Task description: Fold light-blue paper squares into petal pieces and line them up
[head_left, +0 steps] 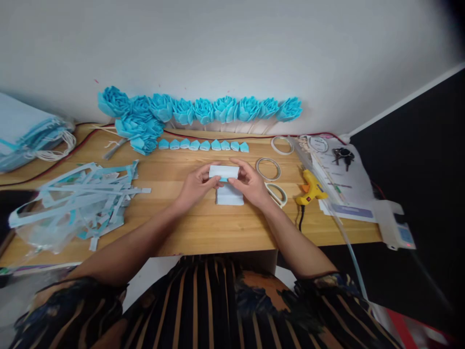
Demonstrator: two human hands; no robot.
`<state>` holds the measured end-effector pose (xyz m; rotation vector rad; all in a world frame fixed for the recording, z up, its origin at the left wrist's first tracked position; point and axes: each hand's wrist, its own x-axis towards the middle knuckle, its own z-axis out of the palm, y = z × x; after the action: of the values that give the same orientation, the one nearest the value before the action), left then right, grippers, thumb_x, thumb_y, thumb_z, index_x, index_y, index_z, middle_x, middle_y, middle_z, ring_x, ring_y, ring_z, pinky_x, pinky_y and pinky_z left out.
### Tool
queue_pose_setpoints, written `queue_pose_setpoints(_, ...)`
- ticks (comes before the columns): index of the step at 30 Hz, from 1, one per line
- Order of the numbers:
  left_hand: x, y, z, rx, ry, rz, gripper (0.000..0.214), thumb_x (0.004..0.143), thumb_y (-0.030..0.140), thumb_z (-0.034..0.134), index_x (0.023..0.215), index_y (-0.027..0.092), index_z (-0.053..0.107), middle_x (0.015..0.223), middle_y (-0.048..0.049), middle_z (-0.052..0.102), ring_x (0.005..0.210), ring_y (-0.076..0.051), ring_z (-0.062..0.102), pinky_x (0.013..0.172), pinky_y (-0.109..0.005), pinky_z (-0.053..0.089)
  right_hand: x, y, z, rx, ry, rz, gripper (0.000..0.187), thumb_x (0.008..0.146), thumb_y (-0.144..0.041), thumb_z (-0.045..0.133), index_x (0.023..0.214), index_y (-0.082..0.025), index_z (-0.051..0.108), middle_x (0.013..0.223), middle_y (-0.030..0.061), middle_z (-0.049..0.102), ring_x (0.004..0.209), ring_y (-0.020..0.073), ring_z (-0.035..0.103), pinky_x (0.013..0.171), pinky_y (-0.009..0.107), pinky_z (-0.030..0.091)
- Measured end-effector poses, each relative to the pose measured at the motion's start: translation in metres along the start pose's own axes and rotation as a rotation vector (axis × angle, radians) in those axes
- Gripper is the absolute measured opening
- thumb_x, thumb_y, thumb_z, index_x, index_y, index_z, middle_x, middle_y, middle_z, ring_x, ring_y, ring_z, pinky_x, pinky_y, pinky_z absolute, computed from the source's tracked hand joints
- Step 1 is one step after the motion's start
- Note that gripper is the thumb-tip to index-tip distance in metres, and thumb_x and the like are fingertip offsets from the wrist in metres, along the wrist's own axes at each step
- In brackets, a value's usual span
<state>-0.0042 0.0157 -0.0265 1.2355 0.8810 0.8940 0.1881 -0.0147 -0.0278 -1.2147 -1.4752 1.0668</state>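
Observation:
Between my two hands is a small piece of white and light-blue paper [224, 171], held level over the table. My left hand [199, 184] grips its left end with thumb and fingers. At its right end, my right hand [252, 182] pinches it the same way. Directly below lies a stack of white paper pieces [230, 195] on the wooden table. Beyond my hands runs a row of small folded blue pieces [205, 145] with pointed tops. Farther back, several blue paper flowers [225, 109] lean along the wall.
Paper scraps [83, 194] spread over the left side of the table [174, 232]. Tape rolls [268, 168] lie to the right, beside a yellow glue gun [311, 188] with a black cord. Keys [343, 156] rest on papers at far right. A blue-white bundle [29, 133] stands at back left.

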Motion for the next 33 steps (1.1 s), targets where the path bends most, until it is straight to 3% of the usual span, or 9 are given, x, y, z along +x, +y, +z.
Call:
queue_pose_setpoints(8, 0.0, 0.006, -0.002, -0.104, -0.052, -0.033, 0.05, 0.079, 0.047, 0.073, 0.113, 0.013, 0.064, 0.102, -0.0109, 0.074, 0.08, -0.021, 0.073, 0.073, -0.033, 0.057, 0.001, 0.006, -0.001, -0.075, 0.067, -0.051, 0.054, 0.081, -0.037, 0.07, 0.132, -0.026, 0.059, 0.093, 0.0036, 0.072, 0.085, 0.02, 0.067, 0.083, 0.037, 0.056)
queue_pose_setpoints(13, 0.002, 0.004, -0.002, -0.092, -0.08, -0.041, 0.049, 0.07, 0.033, 0.082, 0.111, 0.014, 0.064, 0.092, -0.0073, 0.074, 0.077, -0.018, 0.07, 0.073, -0.031, 0.056, 0.0, 0.005, 0.002, -0.105, 0.099, -0.052, 0.051, 0.081, -0.037, 0.071, 0.129, -0.025, 0.062, 0.089, 0.0031, 0.07, 0.081, 0.0191, 0.065, 0.079, 0.035, 0.055)
queue_pose_setpoints(21, 0.003, 0.0, -0.002, -0.076, 0.002, -0.016, 0.043, 0.074, 0.022, 0.074, 0.115, 0.014, 0.064, 0.086, -0.003, 0.073, 0.073, -0.015, 0.069, 0.073, -0.028, 0.055, -0.001, 0.003, 0.003, -0.102, 0.078, -0.018, 0.046, 0.085, -0.045, 0.067, 0.126, -0.025, 0.065, 0.077, 0.0002, 0.065, 0.067, 0.0155, 0.059, 0.062, 0.029, 0.051)
queue_pose_setpoints(24, 0.003, -0.002, 0.0, -0.035, -0.006, -0.009, 0.044, 0.075, 0.021, 0.072, 0.118, 0.013, 0.064, 0.086, -0.0025, 0.073, 0.072, -0.014, 0.068, 0.072, -0.027, 0.055, -0.001, 0.002, 0.002, -0.081, 0.054, -0.005, 0.047, 0.084, -0.046, 0.068, 0.125, -0.025, 0.065, 0.088, 0.0026, 0.068, 0.074, 0.0162, 0.061, 0.065, 0.029, 0.052)
queue_pose_setpoints(30, 0.003, -0.004, 0.001, -0.001, -0.003, 0.066, 0.051, 0.072, 0.023, 0.073, 0.122, 0.015, 0.065, 0.089, -0.0028, 0.071, 0.071, -0.013, 0.065, 0.071, -0.027, 0.053, 0.001, 0.005, 0.002, -0.087, 0.021, 0.008, 0.05, 0.08, -0.043, 0.071, 0.126, -0.024, 0.065, 0.118, 0.0074, 0.07, 0.106, 0.0237, 0.065, 0.082, 0.034, 0.056)
queue_pose_setpoints(33, 0.002, -0.001, 0.0, -0.042, -0.004, 0.092, 0.061, 0.073, 0.027, 0.075, 0.132, 0.016, 0.06, 0.084, -0.0022, 0.069, 0.07, -0.013, 0.063, 0.07, -0.027, 0.051, 0.001, 0.004, 0.003, -0.009, 0.02, 0.04, 0.053, 0.08, -0.044, 0.071, 0.128, -0.023, 0.063, 0.124, 0.0083, 0.069, 0.109, 0.0241, 0.066, 0.083, 0.034, 0.057)
